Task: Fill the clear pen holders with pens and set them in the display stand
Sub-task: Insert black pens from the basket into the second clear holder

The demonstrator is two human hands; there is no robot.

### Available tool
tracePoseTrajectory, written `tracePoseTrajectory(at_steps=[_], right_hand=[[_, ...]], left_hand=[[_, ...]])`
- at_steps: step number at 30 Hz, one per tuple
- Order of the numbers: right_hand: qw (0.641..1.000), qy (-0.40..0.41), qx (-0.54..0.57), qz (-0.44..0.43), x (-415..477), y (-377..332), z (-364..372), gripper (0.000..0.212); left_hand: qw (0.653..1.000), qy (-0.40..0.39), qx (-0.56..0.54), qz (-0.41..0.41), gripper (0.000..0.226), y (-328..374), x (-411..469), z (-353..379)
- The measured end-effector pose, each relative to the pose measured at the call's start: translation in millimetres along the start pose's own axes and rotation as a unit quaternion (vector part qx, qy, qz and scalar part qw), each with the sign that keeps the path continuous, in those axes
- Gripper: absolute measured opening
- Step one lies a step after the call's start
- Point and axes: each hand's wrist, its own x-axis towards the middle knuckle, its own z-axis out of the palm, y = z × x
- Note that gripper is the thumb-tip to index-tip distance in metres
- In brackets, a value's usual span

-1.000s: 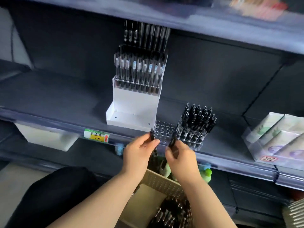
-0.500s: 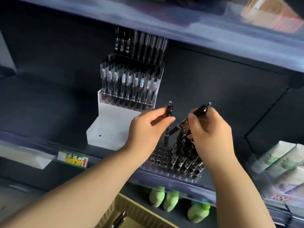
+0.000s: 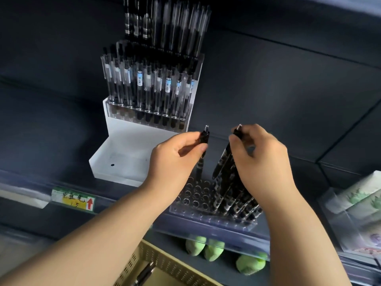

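Observation:
A clear pen holder point(image 3: 198, 211) with rows of round holes lies at the shelf's front edge, its right half packed with black pens point(image 3: 233, 193). My left hand point(image 3: 175, 159) pinches one black pen point(image 3: 203, 149) upright, its tip down over the empty holes. My right hand point(image 3: 261, 155) pinches the top of another black pen point(image 3: 228, 149), slanted against the packed pens. Behind stands the white display stand point(image 3: 123, 153); its upper tiers carry filled holders of clear-barrelled pens point(image 3: 148, 89), and its bottom step is bare.
A dark shelf point(image 3: 288, 100) backs the scene, with a yellow price tag point(image 3: 74, 200) on its front rail. Packaged goods point(image 3: 358, 205) sit at the right. Below are green plush items point(image 3: 210, 247) and a beige perforated basket point(image 3: 165, 267) with a pen in it.
Both hands came up from the basket to the holder, each with a pen. Since half a second ago the pens have tipped more upright over the holes.

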Motion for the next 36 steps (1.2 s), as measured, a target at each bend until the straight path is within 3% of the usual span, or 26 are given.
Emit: tracePoseTrajectory(at_steps=[36], right_hand=[[0.997, -0.045, -0.056, 0.030, -2.3, -3.9, 8.8, 0.019]], left_hand=[[0.999, 0.002, -0.014, -0.037, 0.026, -1.2, -3.8, 1.2]])
